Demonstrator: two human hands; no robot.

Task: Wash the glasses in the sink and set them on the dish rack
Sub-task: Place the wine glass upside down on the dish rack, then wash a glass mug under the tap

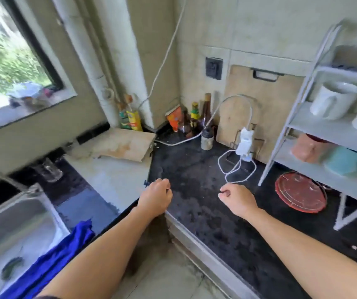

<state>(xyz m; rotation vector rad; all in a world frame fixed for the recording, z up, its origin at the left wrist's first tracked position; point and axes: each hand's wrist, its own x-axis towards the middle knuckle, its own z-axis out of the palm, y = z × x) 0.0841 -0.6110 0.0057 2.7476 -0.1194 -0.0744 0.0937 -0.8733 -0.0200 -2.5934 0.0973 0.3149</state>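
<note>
A clear glass mug (51,170) stands on the dark counter behind the steel sink (11,229), near the faucet (6,180). The white dish rack (315,130) stands at the right and carries white, pink and teal mugs. My left hand (156,197) hovers over the counter's front edge with curled fingers and holds nothing. My right hand (237,199) hangs over the dark counter, fingers also curled and empty. Both hands are well away from the glass and the rack.
A blue cloth (65,251) drapes over the sink's front edge. A red plate (300,192) lies under the rack. A white charger with its cable (241,156), bottles (197,117) and a wooden cutting board (259,104) crowd the back corner.
</note>
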